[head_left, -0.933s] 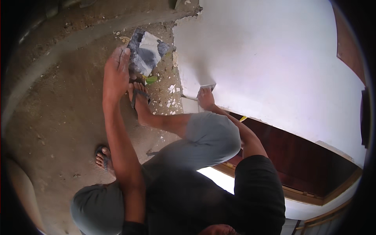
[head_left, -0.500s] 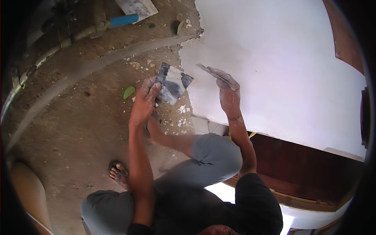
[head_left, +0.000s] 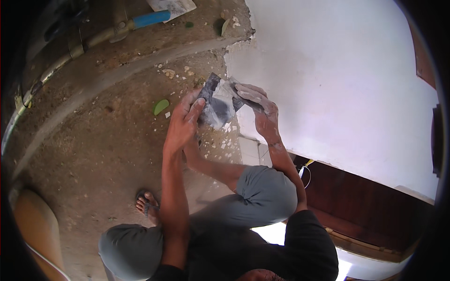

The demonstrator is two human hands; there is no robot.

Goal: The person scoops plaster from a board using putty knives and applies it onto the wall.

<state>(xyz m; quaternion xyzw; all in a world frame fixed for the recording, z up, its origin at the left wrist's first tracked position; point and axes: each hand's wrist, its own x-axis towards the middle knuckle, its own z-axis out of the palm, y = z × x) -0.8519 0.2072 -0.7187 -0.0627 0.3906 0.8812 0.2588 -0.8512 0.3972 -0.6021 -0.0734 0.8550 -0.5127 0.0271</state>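
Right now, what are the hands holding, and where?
A crumpled grey sheet, like sandpaper: left hand grips its left edge, right hand its right.

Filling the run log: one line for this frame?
left hand: holds sandpaper sheet | right hand: pinches same sheet | setting: white wall, dirt floor | posture: crouched

Even daylight fills the scene. The white wall (head_left: 337, 84) on the right glares, nearly washed out, while the concrete floor (head_left: 93, 154) on the left stays duller. Fisheye bending curves edges, and the rim falls to black. Focus is fairly sharp centrally.
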